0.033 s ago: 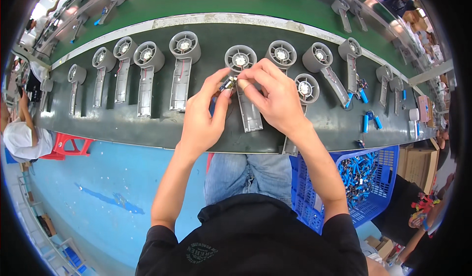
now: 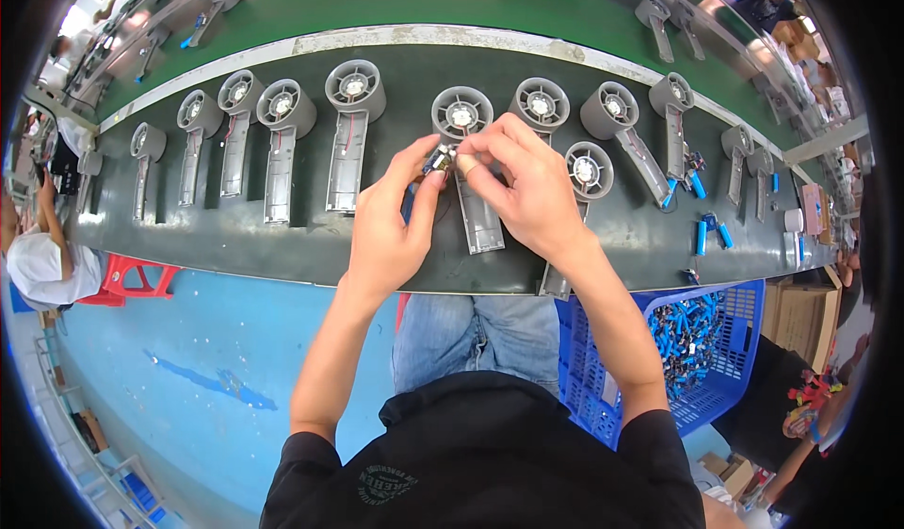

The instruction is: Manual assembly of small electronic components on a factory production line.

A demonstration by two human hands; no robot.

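Between the thumb and fingers of my left hand is a small circuit board, with a bit of blue, possibly a battery, showing behind the fingers. My right hand is closed in a pinch at the board's right edge; what its fingertips hold is too small to make out. Both hands are over a grey handheld fan housing, which lies with its round fan head away from me and its handle open toward me. My right hand partly covers the handle's upper part.
More grey fan housings lie along the dark bench on both sides. Blue batteries with boards lie at the right. A blue crate full of such batteries stands below the bench's right edge. A green conveyor runs beyond a pale rail.
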